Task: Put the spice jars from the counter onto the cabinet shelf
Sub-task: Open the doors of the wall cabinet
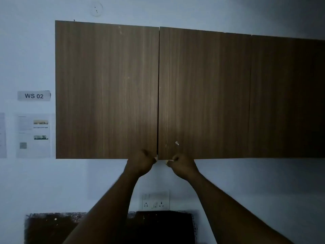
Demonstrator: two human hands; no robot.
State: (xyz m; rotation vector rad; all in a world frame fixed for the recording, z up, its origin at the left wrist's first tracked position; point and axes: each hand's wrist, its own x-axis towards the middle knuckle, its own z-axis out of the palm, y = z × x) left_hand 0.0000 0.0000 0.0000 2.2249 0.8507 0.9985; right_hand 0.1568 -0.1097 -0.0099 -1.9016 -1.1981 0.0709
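Left hand [140, 162] and right hand [182, 164] grip the lower corners of the closed left cabinet door [107, 88] and right cabinet door [204, 94] respectively (no handles visible), likely to pull them open.

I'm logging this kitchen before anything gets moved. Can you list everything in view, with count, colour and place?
cabinet doors: three, brown wood grain, all shut, on the wall above the counter
label reading WS 02: one, grey, on the wall left of the cabinet
printed sheets: two, white, on the wall below the label, one cut off by the left edge
socket panel: one, white, on the wall below the cabinet
counter: one, dark and speckled, at the bottom edge
black panel: one, bottom centre, below the socket panel
left hand: one, grips the bottom corner of the left door
right hand: one, grips the bottom corner of the middle door
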